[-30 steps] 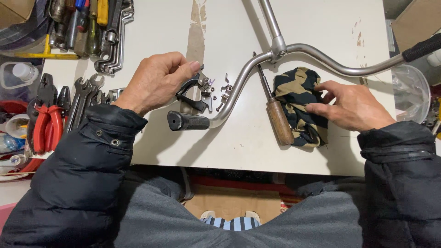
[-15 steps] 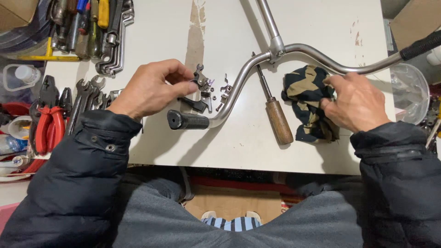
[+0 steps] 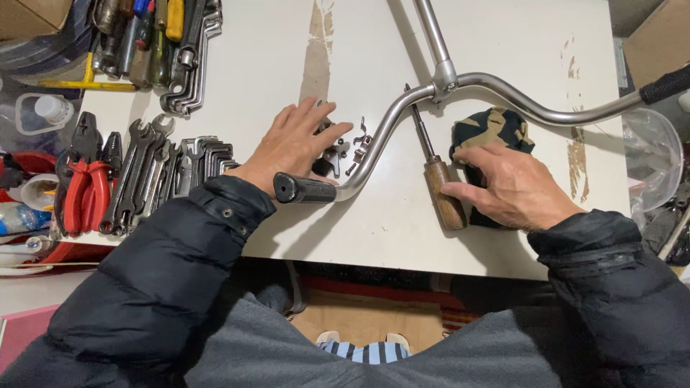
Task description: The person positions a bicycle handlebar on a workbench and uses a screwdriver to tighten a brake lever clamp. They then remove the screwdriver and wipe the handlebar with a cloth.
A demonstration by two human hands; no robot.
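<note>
From the head camera, looking straight down at a white table [image 3: 503,237], and both hands are on the work. The left hand [image 3: 295,144] lies flat with fingers spread wide, palm down over a little cluster of small metal parts [image 3: 345,151]; the fingertips cover some of them, and nothing is gripped. Just below that hand sits the black grip [image 3: 305,189] at the near end of a curved chrome handlebar [image 3: 381,129], which sweeps up across the table to a second black grip [image 3: 665,84] at the far right edge.

Over to the right hand [image 3: 507,187]: fingers half curled and pressing down, thumb side touching the wooden handle of a screwdriver [image 3: 440,188], the rest of the hand resting on a camouflage cloth [image 3: 492,128]. It is not closed around either one. The screwdriver lies between the handlebar's curve and the cloth, its metal shaft pointing up toward the handlebar's clamp.

On the left side of the table, a row of wrenches [image 3: 154,172] lies side by side, with red-handled pliers [image 3: 86,190] just beside them at the table edge. More tools [image 3: 154,36] are piled at the upper left. Both arms wear dark padded sleeves [image 3: 180,273].
</note>
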